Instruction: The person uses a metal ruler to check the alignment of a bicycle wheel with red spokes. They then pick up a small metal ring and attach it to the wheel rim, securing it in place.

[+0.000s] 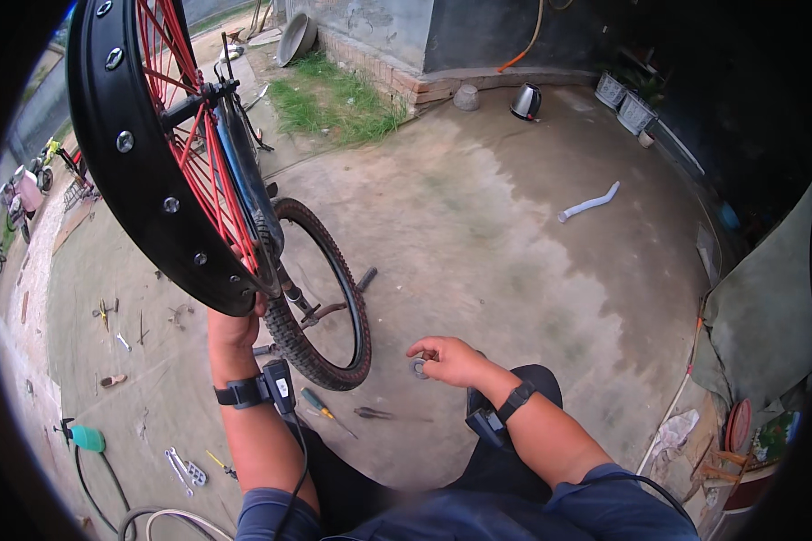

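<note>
My left hand [236,326] is closed around the lower end of a wide black wheel rim [144,185] with red spokes [209,176], held up at the left. The rim carries no tyre and has silvery spots along its face. Behind it, a bicycle's blue frame [235,158] partly shows, with a knobby tyre [356,311] near the ground. My right hand [451,359] hovers in front of my right knee, fingers bent and apart. By its thumb is a small grey round thing [419,367], which seems to lie on the ground.
A screwdriver [327,410] and a dark slim tool [372,413] lie between my legs. To the left are pliers [104,312], spanners [179,469] and a green spray bottle [87,438]. Farther off stand a kettle [526,102] and a white tube [590,204].
</note>
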The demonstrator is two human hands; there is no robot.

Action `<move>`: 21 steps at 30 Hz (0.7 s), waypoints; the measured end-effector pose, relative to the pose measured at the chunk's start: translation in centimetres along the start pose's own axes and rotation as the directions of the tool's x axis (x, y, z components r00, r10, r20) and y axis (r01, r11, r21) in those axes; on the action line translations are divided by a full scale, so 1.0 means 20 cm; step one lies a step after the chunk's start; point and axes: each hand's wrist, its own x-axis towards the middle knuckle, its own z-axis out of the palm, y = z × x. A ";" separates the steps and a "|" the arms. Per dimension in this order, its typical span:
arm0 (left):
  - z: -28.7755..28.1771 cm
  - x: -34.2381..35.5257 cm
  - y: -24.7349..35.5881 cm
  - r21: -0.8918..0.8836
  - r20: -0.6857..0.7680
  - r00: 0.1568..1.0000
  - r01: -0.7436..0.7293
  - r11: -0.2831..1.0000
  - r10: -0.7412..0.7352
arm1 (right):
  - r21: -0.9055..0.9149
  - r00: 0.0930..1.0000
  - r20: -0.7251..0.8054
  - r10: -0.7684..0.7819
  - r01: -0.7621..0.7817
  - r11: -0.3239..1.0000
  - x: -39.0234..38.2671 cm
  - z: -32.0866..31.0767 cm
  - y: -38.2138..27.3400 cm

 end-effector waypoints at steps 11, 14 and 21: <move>-0.01 0.00 0.03 -0.044 0.079 0.997 0.022 0.999 -0.018 | -0.308 0.977 0.016 -0.212 0.206 0.929 -0.01 -0.02 0.03; 0.01 0.00 0.04 -0.044 0.063 0.998 0.029 0.999 -0.027 | -0.320 0.978 0.009 -0.209 0.201 0.926 -0.02 -0.01 -0.01; 0.06 -0.03 0.09 -0.097 0.054 0.995 0.087 0.991 -0.082 | -0.341 0.981 0.023 -0.194 0.190 0.920 -0.06 -0.03 0.02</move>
